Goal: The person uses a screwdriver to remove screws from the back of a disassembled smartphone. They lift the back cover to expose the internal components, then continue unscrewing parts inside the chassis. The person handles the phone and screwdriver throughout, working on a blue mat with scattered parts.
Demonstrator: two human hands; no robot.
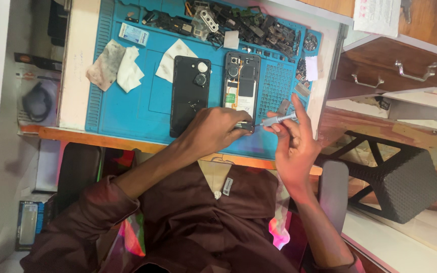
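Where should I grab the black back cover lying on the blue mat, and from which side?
Probably by its long edges near the middle, coming from above. The back cover lies flat on the mat, so only its thin rim offers purchase. Its left edge is free; the opened phone is close on its right, and the left hand covers its near corner.

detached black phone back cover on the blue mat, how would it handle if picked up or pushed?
The black back cover looks like a thin shell, so probably light and slightly flexible. Lying flat on the blue mat, it should slide rather than tip or roll. Its surface looks smooth, possibly slippery.
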